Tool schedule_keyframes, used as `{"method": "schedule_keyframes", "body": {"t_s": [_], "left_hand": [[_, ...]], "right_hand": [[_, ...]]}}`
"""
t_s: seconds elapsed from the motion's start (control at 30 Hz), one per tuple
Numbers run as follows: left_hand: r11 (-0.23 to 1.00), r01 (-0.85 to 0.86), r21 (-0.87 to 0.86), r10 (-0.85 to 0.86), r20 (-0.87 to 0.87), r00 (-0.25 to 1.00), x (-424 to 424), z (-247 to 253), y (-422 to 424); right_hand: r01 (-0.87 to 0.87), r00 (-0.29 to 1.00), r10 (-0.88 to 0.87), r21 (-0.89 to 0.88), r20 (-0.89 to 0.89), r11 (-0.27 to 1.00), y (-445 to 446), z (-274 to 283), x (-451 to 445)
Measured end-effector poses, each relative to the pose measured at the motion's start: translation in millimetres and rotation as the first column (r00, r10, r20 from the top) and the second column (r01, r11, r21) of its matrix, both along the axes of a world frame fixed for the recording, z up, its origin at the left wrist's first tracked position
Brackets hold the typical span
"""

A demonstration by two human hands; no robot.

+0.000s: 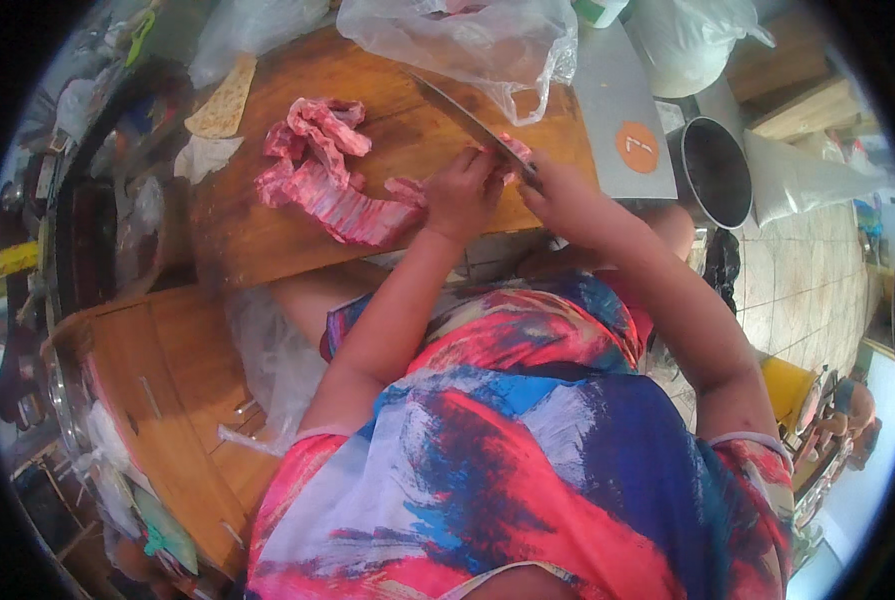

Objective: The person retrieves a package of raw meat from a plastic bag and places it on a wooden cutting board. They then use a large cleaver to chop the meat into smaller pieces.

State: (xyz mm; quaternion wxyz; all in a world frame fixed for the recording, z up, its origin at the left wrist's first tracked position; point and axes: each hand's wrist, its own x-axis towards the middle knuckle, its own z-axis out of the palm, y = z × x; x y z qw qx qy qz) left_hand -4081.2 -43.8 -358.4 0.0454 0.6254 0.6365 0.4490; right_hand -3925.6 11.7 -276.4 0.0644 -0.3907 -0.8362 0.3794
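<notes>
A long-bladed knife is held by its handle in my right hand, its blade pointing up and left across the wooden table. Beside the blade, my left hand has its fingers on a small piece of raw meat, which the knife and fingers partly cover. A strip of raw ribs lies on the wood just left of my left hand, its right end close to the wrist. Folded pieces of raw meat rest against the upper left part of the ribs.
A clear plastic bag with something red inside lies at the table's far edge. A flat tan piece and a crumpled white cloth or paper sit at the left. To the right stand a metal pot and a filled white bag.
</notes>
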Motion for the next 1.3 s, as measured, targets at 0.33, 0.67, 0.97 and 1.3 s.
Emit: {"method": "schedule_keyframes", "body": {"t_s": [0.33,0.67,0.97,1.3], "left_hand": [[0.999,-0.053,-0.005,0.053,-0.055,0.997,1,-11,0],[0.935,0.233,-0.268,0.012,0.679,0.734,-27,11,10],[0.871,0.254,-0.422,0.217,0.792,0.571,-47,17,35],[0.914,-0.113,-0.39,0.309,0.485,0.818,-60,8,24]], "right_hand": [[0.031,0.998,-0.034,-0.061,-0.05,0.998,-1,-22,10],[0.049,0.999,-0.048,-0.082,0.006,0.995,-20,16,44],[0.054,0.999,-0.052,-0.138,0.012,0.989,-6,28,48],[0.01,0.998,-0.011,-0.026,-0.058,1.0,1,8,11]]}}
